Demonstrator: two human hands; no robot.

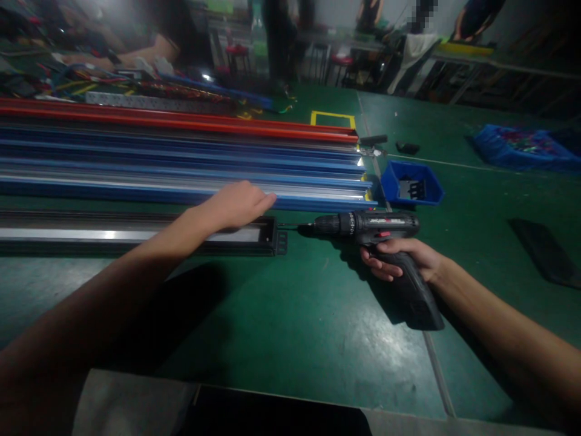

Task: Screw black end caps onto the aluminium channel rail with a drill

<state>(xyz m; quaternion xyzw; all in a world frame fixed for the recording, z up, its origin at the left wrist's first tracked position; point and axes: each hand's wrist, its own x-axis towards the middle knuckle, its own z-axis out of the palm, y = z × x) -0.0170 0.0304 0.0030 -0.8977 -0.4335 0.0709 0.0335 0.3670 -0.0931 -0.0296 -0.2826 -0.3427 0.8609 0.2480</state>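
Observation:
A long black channel rail [136,235] lies across the green table, its end cap [280,241] pointing right. My left hand [236,204] rests on top of the rail near that end, fingers curled down over it. My right hand [399,257] grips the handle of a black cordless drill [372,227]. The drill lies level, and its bit tip [290,226] touches the rail's end cap.
Behind the rail lie several long blue, silver and red rails [181,157]. A blue bin [412,184] with black parts stands past their right end. A black strip [542,251] lies at right, a blue bag [521,148] farther back. Another person's arm [131,56] works at far left.

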